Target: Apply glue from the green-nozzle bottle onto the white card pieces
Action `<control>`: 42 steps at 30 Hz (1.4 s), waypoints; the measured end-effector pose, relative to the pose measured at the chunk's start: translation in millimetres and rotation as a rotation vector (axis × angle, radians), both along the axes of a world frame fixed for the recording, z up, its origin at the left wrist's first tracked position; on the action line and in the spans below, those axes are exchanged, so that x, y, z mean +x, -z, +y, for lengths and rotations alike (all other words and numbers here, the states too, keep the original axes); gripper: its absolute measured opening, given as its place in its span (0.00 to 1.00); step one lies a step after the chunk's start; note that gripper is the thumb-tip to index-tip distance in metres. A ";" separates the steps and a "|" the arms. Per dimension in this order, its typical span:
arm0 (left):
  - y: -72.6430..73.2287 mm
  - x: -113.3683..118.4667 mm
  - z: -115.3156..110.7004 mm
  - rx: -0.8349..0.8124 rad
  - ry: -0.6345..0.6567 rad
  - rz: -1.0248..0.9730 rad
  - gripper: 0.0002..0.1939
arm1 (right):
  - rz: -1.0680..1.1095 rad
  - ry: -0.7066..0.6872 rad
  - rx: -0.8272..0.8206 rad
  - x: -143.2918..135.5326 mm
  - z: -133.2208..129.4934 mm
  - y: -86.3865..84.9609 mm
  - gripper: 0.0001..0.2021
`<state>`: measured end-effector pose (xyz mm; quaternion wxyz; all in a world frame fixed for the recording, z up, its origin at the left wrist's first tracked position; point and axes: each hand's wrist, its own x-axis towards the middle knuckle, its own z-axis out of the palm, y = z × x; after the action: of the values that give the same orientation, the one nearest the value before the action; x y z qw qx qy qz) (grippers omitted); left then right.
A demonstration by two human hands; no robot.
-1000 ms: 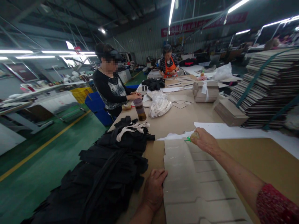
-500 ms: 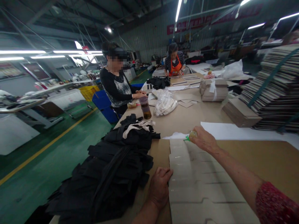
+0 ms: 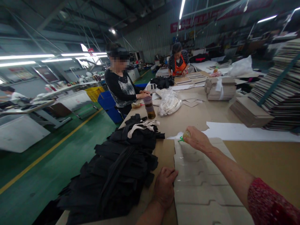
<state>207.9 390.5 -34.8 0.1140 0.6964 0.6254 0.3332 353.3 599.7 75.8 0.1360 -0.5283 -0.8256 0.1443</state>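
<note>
My right hand point(image 3: 195, 137) is closed around a squeeze bottle point(image 3: 187, 134) with a green nozzle point(image 3: 180, 139). The nozzle points down-left over the far left corner of a row of overlapping grey cardboard pieces point(image 3: 199, 187). Small shiny wet-looking spots show along the left side of these pieces. My left hand point(image 3: 165, 186) rests at their left edge, fingers curled and the fingertips touching the border. What lies under its fingers, if anything, is hidden. Left of it is a large pile of black fabric strips point(image 3: 112, 175).
A jar of brown liquid point(image 3: 149, 107) and a clear plastic bag point(image 3: 170, 103) stand beyond the pile. White paper point(image 3: 248, 132) lies behind the cardboard. A tall strapped stack point(image 3: 278, 90) rises at right. Two co-workers, one in an orange apron point(image 3: 180, 67), stand across the table.
My right hand has moved left with the bottle, across the far end of the cardboard row. My left hand stays at the edge. The camera view has turned slightly left.
</note>
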 end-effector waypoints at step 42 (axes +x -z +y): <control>3.3 -7.5 1.9 0.007 0.034 -0.005 0.24 | 0.243 0.335 -0.092 89.1 9.3 25.7 0.15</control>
<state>200.4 392.4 -38.1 0.1185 0.7063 0.6121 0.3353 442.3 609.0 50.1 0.2322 -0.6425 -0.6964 0.2199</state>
